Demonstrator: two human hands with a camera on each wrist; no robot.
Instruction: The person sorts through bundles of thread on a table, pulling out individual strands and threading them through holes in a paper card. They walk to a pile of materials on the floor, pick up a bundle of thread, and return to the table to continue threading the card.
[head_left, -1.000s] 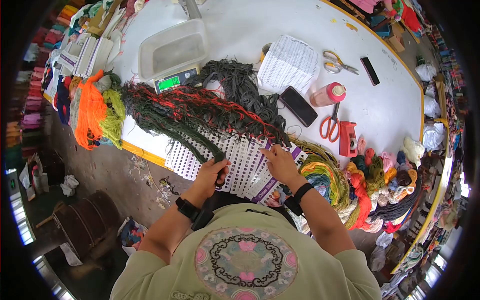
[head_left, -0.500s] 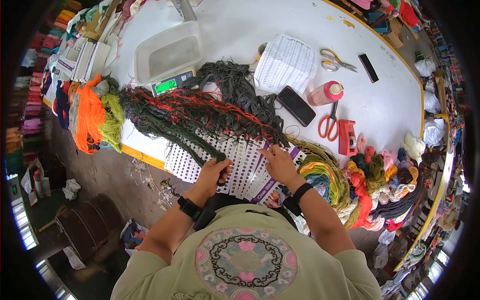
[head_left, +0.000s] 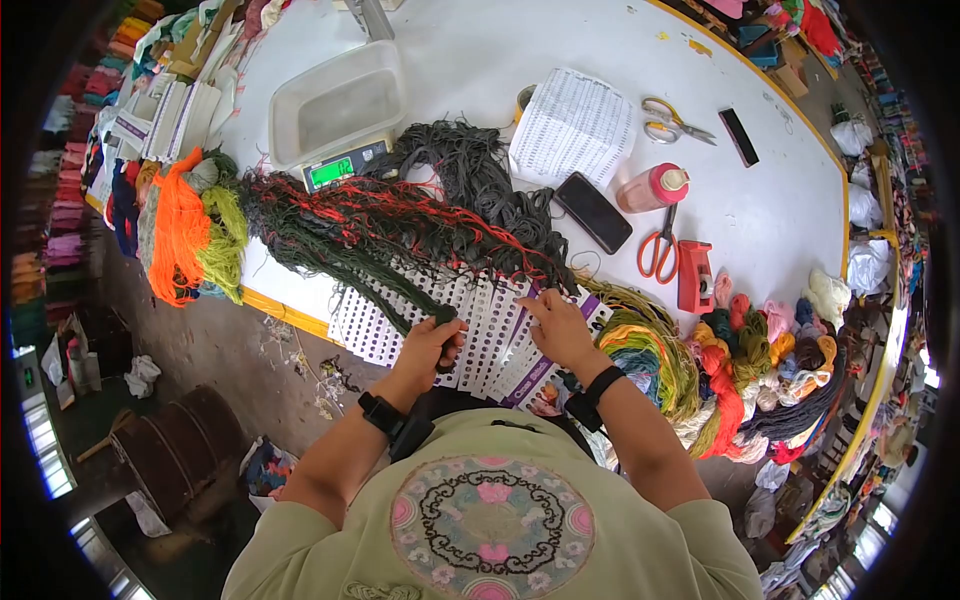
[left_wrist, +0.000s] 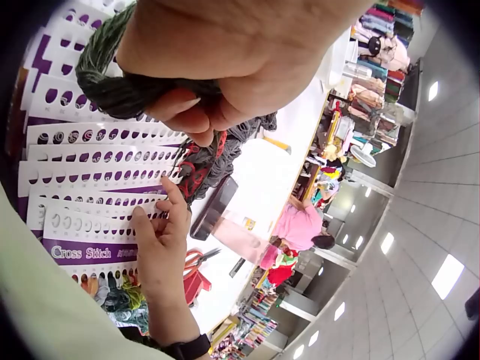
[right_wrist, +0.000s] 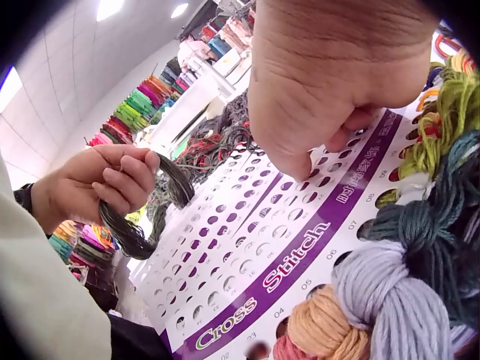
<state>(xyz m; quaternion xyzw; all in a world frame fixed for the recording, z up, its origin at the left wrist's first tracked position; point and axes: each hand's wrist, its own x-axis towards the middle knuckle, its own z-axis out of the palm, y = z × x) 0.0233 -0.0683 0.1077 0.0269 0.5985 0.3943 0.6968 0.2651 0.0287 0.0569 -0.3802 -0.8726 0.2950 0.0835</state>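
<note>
My left hand [head_left: 425,352] grips one end of a dark green thread skein [right_wrist: 127,236], fingers curled round its loop. From there the strands run up to a long heap of dark thread mixed with red [head_left: 420,205] on the table. Beneath both hands, white cross-stitch thread cards [head_left: 470,315] with rows of punched holes and purple bands lie fanned out and overlapping. My right hand [head_left: 562,335] rests on these cards, its index fingertip at the holes beside a purple band; part of its palm side is hidden.
A scale [head_left: 345,168] carrying a plastic tub [head_left: 338,105] stands beyond the thread heap. To the right are a black phone [head_left: 592,212], a pink-capped bottle [head_left: 652,188], orange-handled scissors [head_left: 658,255] and a red tape dispenser [head_left: 694,275]. Colourful skeins [head_left: 720,385] crowd the table's right front edge.
The head view has shifted slightly, so the table things sit a little further left. Both hands keep almost the same positions, the left still holding the skein.
</note>
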